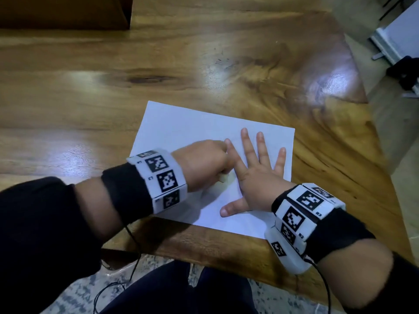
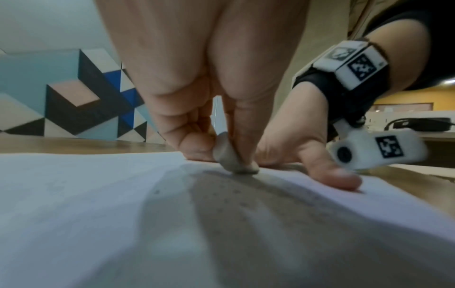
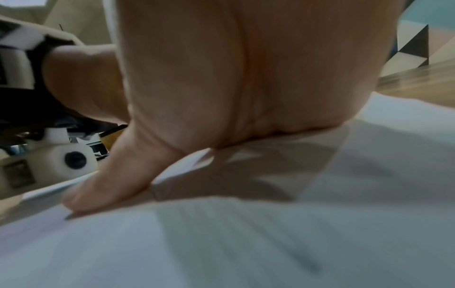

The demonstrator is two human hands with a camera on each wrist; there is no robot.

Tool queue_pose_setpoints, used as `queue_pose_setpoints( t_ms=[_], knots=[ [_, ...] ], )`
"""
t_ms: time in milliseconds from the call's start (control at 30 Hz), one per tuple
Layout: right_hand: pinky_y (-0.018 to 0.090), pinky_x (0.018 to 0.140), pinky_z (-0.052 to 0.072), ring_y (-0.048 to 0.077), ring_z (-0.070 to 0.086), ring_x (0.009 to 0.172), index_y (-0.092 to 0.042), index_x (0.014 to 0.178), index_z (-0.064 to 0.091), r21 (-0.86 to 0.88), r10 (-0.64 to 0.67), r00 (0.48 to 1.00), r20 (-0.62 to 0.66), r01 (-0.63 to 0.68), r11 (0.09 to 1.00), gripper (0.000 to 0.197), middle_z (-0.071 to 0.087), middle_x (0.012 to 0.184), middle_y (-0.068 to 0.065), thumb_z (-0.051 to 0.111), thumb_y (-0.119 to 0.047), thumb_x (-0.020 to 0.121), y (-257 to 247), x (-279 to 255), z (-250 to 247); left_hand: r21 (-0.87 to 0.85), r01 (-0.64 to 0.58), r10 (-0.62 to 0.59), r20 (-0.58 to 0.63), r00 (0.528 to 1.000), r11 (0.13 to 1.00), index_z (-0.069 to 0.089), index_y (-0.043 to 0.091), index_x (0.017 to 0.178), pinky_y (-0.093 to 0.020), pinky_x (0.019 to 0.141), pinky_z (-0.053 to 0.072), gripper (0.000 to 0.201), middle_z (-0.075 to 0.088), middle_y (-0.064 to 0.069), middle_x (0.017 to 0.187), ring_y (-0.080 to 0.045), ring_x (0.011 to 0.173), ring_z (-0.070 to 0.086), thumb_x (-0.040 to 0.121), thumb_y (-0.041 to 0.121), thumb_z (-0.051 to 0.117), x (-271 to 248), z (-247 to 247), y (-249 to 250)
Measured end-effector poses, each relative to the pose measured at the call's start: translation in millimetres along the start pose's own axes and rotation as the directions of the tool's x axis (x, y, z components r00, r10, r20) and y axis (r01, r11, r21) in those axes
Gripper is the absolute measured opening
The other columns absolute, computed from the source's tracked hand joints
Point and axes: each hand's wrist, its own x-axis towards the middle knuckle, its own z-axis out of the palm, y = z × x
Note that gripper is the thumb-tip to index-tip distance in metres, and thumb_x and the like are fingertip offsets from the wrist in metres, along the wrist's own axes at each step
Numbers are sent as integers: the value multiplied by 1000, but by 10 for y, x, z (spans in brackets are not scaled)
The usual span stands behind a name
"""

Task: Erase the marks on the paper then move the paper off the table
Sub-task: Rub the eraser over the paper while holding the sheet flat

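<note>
A white sheet of paper (image 1: 181, 123) lies on the wooden table (image 1: 113, 87) near its front edge. My left hand (image 1: 204, 164) is curled over the sheet's middle. Its fingers pinch a small grey-white eraser (image 2: 231, 155), and the eraser's tip presses on the paper (image 2: 86, 194). My right hand (image 1: 256, 175) lies flat on the right half of the sheet with fingers spread; its thumb (image 2: 329, 171) presses beside the eraser. Faint small specks (image 2: 157, 192) dot the paper in front of the eraser. In the right wrist view the palm (image 3: 246, 78) bears on the paper (image 3: 369, 175), with the eraser (image 3: 182, 169) just beyond it.
The table's right edge (image 1: 371, 123) runs close to the sheet, with floor beyond. A white framed object (image 1: 399, 35) and dark gear stand on the floor at the far right. A dark wooden block (image 1: 63, 12) sits at the back left. Thin black cables hang from both wristbands.
</note>
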Motion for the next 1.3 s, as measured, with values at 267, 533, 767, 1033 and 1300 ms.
queue_pose_setpoints(
  t_ms=[267,533,767,1033,1300],
  knots=[
    [65,97,-24,30,-55,118,-34,124,-49,-3,0,1000,7,0,1000,139,-64,125,0,65,-78,56,-1,6,1,-117,-22,32,88,996,993,61,12,72,-27,64,37,11,45,0,75,-27,75,56,80,17,59,-312,115,-90],
    [65,95,-25,30,-56,117,-34,123,-49,-8,2,1000,1,-2,1000,140,-65,123,0,65,-78,55,2,18,9,-145,30,-2,192,981,989,60,13,77,-23,65,28,8,41,4,74,-20,76,46,83,14,54,-343,122,-34],
    [65,97,-24,30,-56,117,-34,124,-49,-9,11,1000,6,-11,1000,140,-65,122,0,65,-78,55,-3,20,17,-117,54,-60,-47,997,992,60,14,72,-24,65,32,9,42,2,75,-22,70,49,80,18,60,-187,39,-178],
    [64,100,-23,29,-52,123,-35,128,-45,18,-17,999,-40,18,1000,139,-60,130,0,67,-76,56,14,7,32,-155,81,-64,112,992,985,66,12,81,-28,72,41,10,45,2,83,-22,82,55,83,19,59,-517,171,-153],
    [42,114,-17,19,-40,133,-17,141,-33,39,-68,989,-130,73,997,140,-47,143,5,69,-69,62,185,-73,96,-145,141,-121,138,983,979,65,15,79,-24,69,39,8,50,4,79,-15,74,49,78,23,64,-449,116,-141]
  ],
)
